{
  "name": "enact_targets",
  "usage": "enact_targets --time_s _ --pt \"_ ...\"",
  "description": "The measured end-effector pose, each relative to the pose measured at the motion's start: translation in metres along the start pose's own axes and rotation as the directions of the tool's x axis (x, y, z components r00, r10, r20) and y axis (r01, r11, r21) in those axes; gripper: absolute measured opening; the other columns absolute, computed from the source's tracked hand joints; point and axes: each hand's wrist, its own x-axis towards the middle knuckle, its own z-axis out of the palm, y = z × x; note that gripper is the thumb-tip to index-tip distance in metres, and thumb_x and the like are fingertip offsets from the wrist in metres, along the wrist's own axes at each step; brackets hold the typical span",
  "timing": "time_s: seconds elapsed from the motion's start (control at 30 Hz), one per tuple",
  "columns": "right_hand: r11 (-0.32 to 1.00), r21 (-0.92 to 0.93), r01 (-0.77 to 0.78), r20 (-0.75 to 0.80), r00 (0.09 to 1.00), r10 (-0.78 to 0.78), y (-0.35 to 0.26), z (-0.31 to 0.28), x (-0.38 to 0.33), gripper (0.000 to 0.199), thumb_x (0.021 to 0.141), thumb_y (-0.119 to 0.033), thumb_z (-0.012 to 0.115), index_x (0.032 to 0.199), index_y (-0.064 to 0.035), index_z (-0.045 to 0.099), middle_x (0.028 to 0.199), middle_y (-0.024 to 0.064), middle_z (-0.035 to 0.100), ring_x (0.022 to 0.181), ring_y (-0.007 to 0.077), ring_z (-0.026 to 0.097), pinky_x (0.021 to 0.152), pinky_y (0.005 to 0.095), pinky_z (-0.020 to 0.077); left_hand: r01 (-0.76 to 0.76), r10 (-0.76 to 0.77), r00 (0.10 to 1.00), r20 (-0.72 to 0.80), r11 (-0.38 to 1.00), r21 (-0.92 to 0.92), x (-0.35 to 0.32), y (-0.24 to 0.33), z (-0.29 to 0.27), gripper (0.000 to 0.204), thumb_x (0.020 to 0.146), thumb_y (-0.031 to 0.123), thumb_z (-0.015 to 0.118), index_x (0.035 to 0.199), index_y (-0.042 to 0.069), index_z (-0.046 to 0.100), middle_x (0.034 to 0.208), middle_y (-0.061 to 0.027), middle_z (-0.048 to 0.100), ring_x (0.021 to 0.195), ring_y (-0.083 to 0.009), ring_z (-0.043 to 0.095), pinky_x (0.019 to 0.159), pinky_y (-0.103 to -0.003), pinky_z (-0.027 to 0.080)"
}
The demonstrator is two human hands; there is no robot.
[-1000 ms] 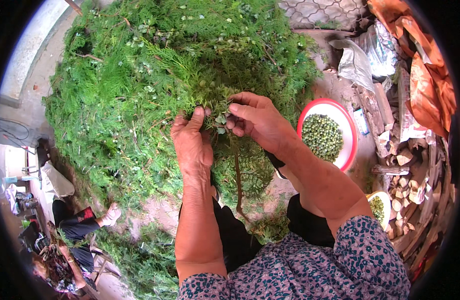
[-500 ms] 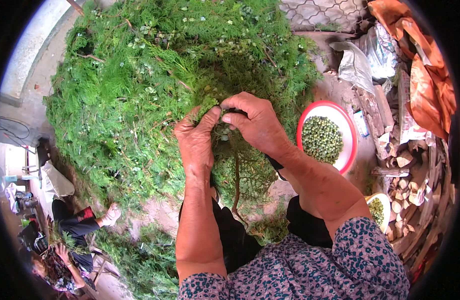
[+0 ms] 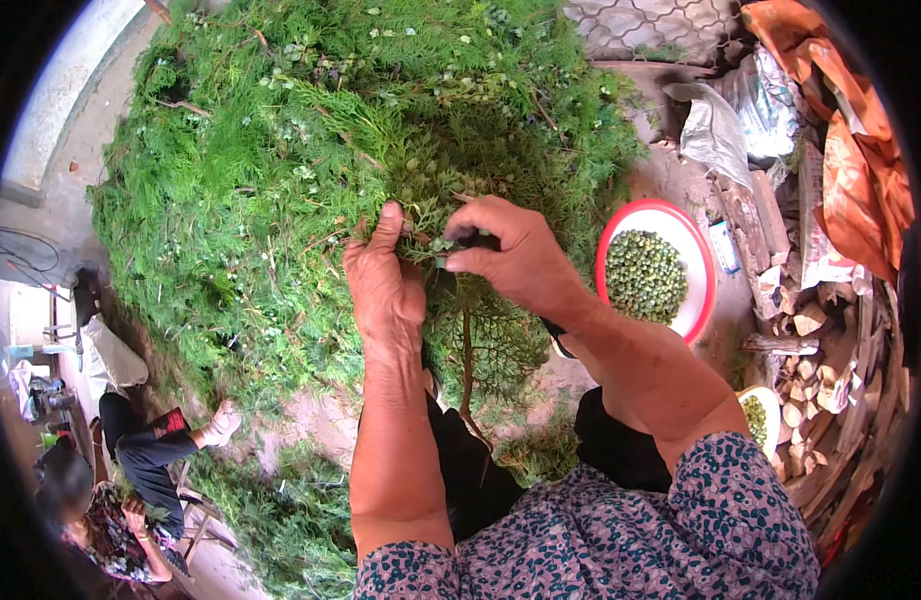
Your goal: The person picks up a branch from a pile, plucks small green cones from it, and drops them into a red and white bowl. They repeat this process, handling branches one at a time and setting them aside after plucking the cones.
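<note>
My left hand (image 3: 384,280) is closed round a green conifer sprig (image 3: 414,236), thumb pointing up and fingers curled behind it. From the right, my right hand (image 3: 509,255) pinches at the same sprig, thumb and forefinger meeting on small pale-green cones (image 3: 443,246). Both hands are over a large heap of cut conifer branches (image 3: 231,190). A bare-stemmed branch (image 3: 468,360) stands just below them, between my knees. Beyond my right forearm sits a white basin with a red rim (image 3: 703,300), part filled with round green cones (image 3: 643,275).
A smaller pale bowl (image 3: 774,410) of green cones stands at the lower right, beside stacked split firewood (image 3: 806,380). Sacks (image 3: 716,130) and an orange sheet (image 3: 861,190) line the right side. At lower left, another person (image 3: 116,520) sits by more branches (image 3: 281,520).
My left thumb has lifted from the sprig and now points up. My right hand has shifted slightly down, pinching the sprig. The seated person has raised their upper body.
</note>
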Motion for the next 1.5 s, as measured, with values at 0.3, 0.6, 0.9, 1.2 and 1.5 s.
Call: enact_targets --time_s 0.3,0.6,0.9,1.2,1.5 --pt "0.973 -0.19 0.129 0.016 0.992 -0.128 0.006 0.008 0.008 0.02 0.066 -0.007 0.065 0.085 -0.0016 0.06 0.069 0.0106 0.053 0.062 0.0239 0.054 0.057 0.0342 0.0417 0.019 -0.018 0.998 0.064 1.0 -0.022 0.002 0.0 -0.01 0.032 0.078 0.008 0.064 0.105 0.001 0.047 0.08 -0.0058 0.056 0.074 -0.0158 0.052 0.067 -0.031 0.044" --pt "0.535 0.733 -0.42 0.212 0.889 0.407 0.008 0.0 0.011 0.016 0.082 -0.008 0.057 0.094 0.0014 0.056 0.071 0.0024 0.052 0.053 0.0091 0.046 0.046 0.0217 0.0349 0.121 -0.123 0.992 0.002 0.968 -0.219 0.006 0.0 -0.008 0.015 0.086 0.01 0.053 0.098 0.001 0.052 0.085 -0.0082 0.057 0.076 -0.0191 0.054 0.069 -0.036 0.048" --pt "0.76 0.548 -0.35 0.086 0.927 0.365 -0.003 -0.013 0.012 0.012 0.082 -0.008 0.056 0.09 0.0005 0.056 0.071 0.0034 0.054 0.058 0.0084 0.051 0.048 0.0211 0.0408 -0.051 0.044 0.992 0.12 0.997 0.06 -0.011 -0.004 0.006 0.031 0.078 0.013 0.066 0.103 0.001 0.052 0.082 -0.0042 0.058 0.07 -0.0141 0.052 0.064 -0.028 0.045" --pt "0.962 0.239 -0.132 -0.055 0.987 0.149 -0.004 -0.007 0.018 0.009 0.08 -0.003 0.054 0.089 0.0006 0.055 0.07 0.0027 0.054 0.057 0.009 0.053 0.051 0.0226 0.044 -0.168 0.053 0.953 0.299 0.913 0.371 -0.013 -0.006 0.002 0.033 0.069 0.009 0.073 0.096 -0.001 0.057 0.082 -0.005 0.061 0.073 -0.0111 0.054 0.065 -0.023 0.043" --pt "0.405 0.849 -0.339 0.168 0.9 0.402 0.003 -0.025 0.018 0.017 0.085 -0.007 0.051 0.101 -0.0034 0.051 0.087 0.0063 0.057 0.069 0.0137 0.053 0.054 0.0223 0.0395 0.067 -0.072 0.997 0.021 0.983 0.172 -0.013 0.008 0.006 0.064 0.065 0.01 0.077 0.117 0.001 0.04 0.089 -0.0067 0.058 0.077 -0.0188 0.051 0.077 -0.04 0.04"
